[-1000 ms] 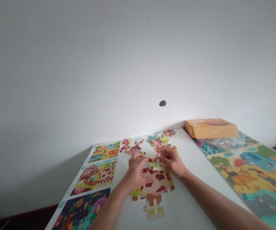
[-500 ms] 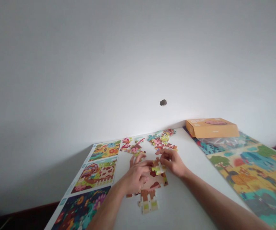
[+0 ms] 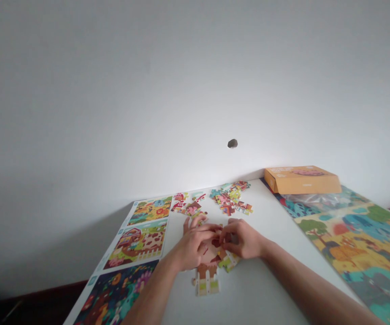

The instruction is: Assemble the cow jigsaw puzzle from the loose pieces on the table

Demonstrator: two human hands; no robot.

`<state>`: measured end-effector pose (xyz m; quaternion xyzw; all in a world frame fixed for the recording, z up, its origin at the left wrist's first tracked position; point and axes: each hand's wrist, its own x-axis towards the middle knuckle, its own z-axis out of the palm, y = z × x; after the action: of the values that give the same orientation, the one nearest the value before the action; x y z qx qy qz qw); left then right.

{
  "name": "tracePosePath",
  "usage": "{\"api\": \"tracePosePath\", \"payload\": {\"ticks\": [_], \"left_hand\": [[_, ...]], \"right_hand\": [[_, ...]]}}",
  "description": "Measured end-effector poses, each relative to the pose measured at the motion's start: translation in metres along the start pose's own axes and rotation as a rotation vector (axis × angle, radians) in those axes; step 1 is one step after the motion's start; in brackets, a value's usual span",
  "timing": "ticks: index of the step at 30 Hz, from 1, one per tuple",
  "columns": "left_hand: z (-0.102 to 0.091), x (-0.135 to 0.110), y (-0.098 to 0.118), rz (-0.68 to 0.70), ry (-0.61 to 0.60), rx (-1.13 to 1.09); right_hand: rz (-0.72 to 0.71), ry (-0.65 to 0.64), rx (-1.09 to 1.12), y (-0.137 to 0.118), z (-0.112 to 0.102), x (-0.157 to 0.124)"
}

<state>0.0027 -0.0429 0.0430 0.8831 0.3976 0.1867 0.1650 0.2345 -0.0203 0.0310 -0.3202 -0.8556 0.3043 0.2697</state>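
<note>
My left hand (image 3: 195, 244) reaches over a joined section of jigsaw puzzle (image 3: 210, 258) with pinkish ground and brown patches, its fingers curled along the top. From the other side my right hand (image 3: 241, 238) pinches at the section's upper right, on a puzzle piece mostly covered by the fingers. Both hands' fingertips nearly meet there. Below them sticks out a fence part (image 3: 208, 285) in white, brown and green. A green-and-white fence piece (image 3: 229, 261) lies under the right hand, against the section's right side; whether it is joined I cannot tell.
Loose puzzle pieces lie in a left pile (image 3: 190, 208) and a right pile (image 3: 230, 198) behind my hands. Picture sheets (image 3: 139, 243) line the left edge. On the right are an assembled animal puzzle (image 3: 357, 253), a clear plastic bag (image 3: 312, 200) and an orange box (image 3: 305, 180).
The green-and-white fence piece has gone from between my hands down to the section's right side. My right hand has moved slightly down, its fingers now at the section's upper right.
</note>
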Motion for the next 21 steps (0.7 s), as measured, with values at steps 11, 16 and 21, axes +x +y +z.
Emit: {"api": "tracePosePath", "payload": {"ticks": [11,16,21], "left_hand": [[-0.0007,-0.0004,0.0059,-0.042,0.027,0.026],[0.0002,0.0000,0.0048,-0.049,0.041,0.019],[-0.0009,0.0007,0.0073,-0.066,0.023,0.015]], "right_hand": [[0.046,-0.022,0.071,0.0005,-0.0030,-0.0010],[0.093,-0.069,0.234,-0.0032,-0.0022,-0.0031],[0.029,-0.132,0.224,-0.0056,0.0037,-0.0045]]}}
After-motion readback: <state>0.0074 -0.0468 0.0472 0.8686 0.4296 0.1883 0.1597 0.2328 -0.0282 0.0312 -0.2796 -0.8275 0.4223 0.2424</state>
